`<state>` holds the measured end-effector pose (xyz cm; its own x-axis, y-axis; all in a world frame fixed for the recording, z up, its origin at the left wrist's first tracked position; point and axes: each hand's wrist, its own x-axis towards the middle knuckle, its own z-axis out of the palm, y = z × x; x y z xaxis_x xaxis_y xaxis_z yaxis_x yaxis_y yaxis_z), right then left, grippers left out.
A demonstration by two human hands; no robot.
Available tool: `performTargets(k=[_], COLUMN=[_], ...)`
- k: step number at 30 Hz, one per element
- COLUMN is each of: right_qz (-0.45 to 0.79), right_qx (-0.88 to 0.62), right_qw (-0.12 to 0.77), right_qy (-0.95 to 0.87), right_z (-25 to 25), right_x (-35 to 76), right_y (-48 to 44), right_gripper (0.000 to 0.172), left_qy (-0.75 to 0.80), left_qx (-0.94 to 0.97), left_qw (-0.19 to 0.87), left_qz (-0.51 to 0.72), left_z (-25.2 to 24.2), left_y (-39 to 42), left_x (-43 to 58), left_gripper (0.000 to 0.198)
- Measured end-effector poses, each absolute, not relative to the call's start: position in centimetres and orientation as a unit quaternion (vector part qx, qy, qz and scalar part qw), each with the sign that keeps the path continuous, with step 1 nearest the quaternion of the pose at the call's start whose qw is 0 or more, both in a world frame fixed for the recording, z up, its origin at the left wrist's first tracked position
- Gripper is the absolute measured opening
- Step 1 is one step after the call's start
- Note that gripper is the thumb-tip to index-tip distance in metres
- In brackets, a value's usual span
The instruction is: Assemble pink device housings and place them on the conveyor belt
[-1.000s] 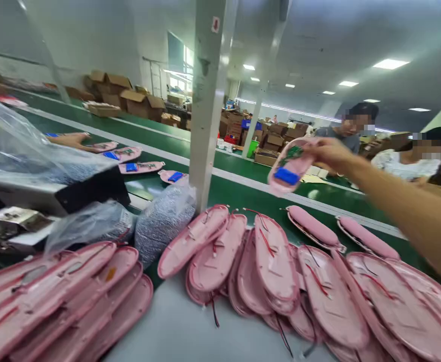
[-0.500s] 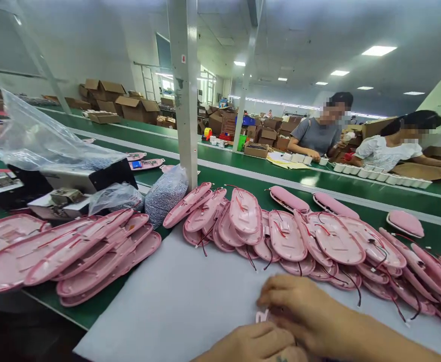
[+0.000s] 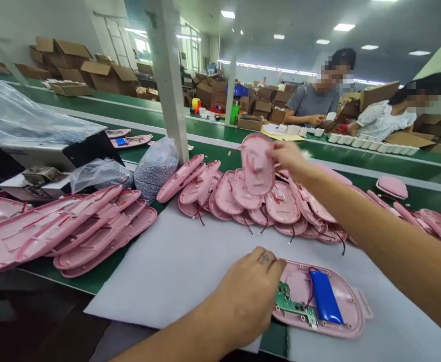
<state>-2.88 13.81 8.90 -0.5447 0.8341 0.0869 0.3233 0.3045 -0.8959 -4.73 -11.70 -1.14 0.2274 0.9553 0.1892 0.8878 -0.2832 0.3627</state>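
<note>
My right hand (image 3: 290, 158) pinches the right edge of a pink oval shell (image 3: 256, 176), held upright above a row of similar shells. Thin red wire shows on that shell, blurred by motion. Lower down, my left hand (image 3: 248, 291) has its fingers closed over the left end of a pink housing half (image 3: 346, 306), which lies on the white sheet (image 3: 160, 271). Inside that half are a green circuit board (image 3: 293, 304) and a blue battery pack (image 3: 326, 296). The left fingertips are hidden. Overlapping pink shells (image 3: 282, 203) with dark wires lie just behind.
At left lies another stack of pink shells (image 3: 103, 236). Behind it are a plastic bag of small metallic parts (image 3: 156, 168) and a metal fixture (image 3: 41, 176). A white post (image 3: 169, 85) rises beyond. Two people work across the green bench (image 3: 212, 133), beside white trays (image 3: 374, 144).
My right hand has moved up and away from my left and now holds a pink shell from the row. The housing half with the battery has come into sight. The view has tilted down.
</note>
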Motion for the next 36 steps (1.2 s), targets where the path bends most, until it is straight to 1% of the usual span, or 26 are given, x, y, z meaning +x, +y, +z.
performTargets(k=[2,4,5,8,10,12,14,16,18,19,21,23,25,26,27,28,30,31,32,33,36], right_qz=[0.442,0.405,0.373,0.280,0.227,0.181,0.141,0.093,0.054,0.042,0.031,0.040,0.064,0.075,0.082,0.087,0.096,0.103,0.112,0.118,0.115], right_qx=[-0.330,-0.281,-0.276,-0.273,-0.268,-0.264,-0.263,-0.264,-0.257,-0.252,-0.237,-0.212,-0.169,-0.147,-0.127,-0.112,-0.103,-0.108,-0.117,-0.128,-0.175], right_qw=[0.332,0.334,0.308,0.202,0.171,0.169,0.174,0.181,0.182,0.182,0.189,0.203,0.215,0.218,0.217,0.215,0.218,0.220,0.219,0.215,0.206], right_qy=[-0.765,-0.804,-0.830,-0.898,-0.921,-0.932,-0.938,-0.943,-0.947,-0.950,-0.953,-0.955,-0.960,-0.962,-0.964,-0.966,-0.966,-0.964,-0.962,-0.961,-0.956], right_z=[10.3,10.3,9.7,6.0,3.6,2.2,1.8,2.1,2.7,3.0,3.6,4.0,4.3,4.4,4.4,4.4,4.4,4.3,4.2,4.1,3.7], right_x=[2.5,8.3,11.0,16.8,18.7,19.5,19.5,19.0,18.0,17.3,15.8,14.5,13.6,13.3,13.1,12.9,12.8,12.7,12.6,12.5,12.1], right_y=[13.3,11.6,10.2,5.8,3.7,2.9,3.0,3.6,3.9,4.0,3.9,3.6,3.5,3.5,3.5,3.6,3.7,3.8,3.8,3.8,3.7], right_gripper=[0.007,0.013,0.018,0.026,0.030,0.032,0.032,0.032,0.032,0.032,0.032,0.031,0.031,0.031,0.031,0.032,0.032,0.031,0.029,0.026,0.015], left_qy=[0.606,0.613,0.617,0.624,0.615,0.615,0.636,0.639,0.626,0.619,0.605,0.592,0.583,0.578,0.570,0.556,0.507,0.485,0.471,0.466,0.473], left_qx=[0.756,0.750,0.751,0.765,0.778,0.775,0.725,0.643,0.562,0.539,0.547,0.594,0.621,0.618,0.603,0.580,0.514,0.479,0.452,0.437,0.406], left_qw=[0.121,0.120,0.106,0.044,0.033,0.070,0.151,0.233,0.275,0.274,0.229,0.115,-0.003,-0.022,0.000,0.065,0.257,0.337,0.394,0.425,0.446], left_qz=[0.215,0.218,0.208,0.154,0.124,0.130,0.216,0.353,0.466,0.501,0.531,0.532,0.524,0.533,0.557,0.591,0.643,0.649,0.647,0.641,0.642], left_z=[-0.5,-0.5,-0.5,-0.5,-0.4,-0.4,-0.5,-0.8,-1.2,-1.5,-2.0,-2.4,-2.6,-2.7,-2.7,-2.6,-2.4,-2.3,-2.2,-2.1,-1.8], left_y=[-11.6,-11.1,-10.8,-9.4,-8.4,-7.8,-7.7,-8.0,-8.6,-8.9,-9.4,-9.6,-9.6,-9.5,-9.4,-9.2,-9.0,-8.8,-8.7,-8.6,-8.1], left_x=[-4.7,-4.3,-4.0,-2.6,-1.9,-1.7,-2.1,-2.6,-2.9,-2.9,-2.6,-2.3,-2.1,-2.1,-2.1,-2.3,-2.6,-2.8,-2.9,-3.0,-3.1], left_gripper=[0.025,0.010,0.009,0.018,0.015,0.011,0.010,0.009,0.009,0.009,0.007,0.005,0.008,0.009,0.010,0.013,0.026,0.032,0.036,0.036,0.031])
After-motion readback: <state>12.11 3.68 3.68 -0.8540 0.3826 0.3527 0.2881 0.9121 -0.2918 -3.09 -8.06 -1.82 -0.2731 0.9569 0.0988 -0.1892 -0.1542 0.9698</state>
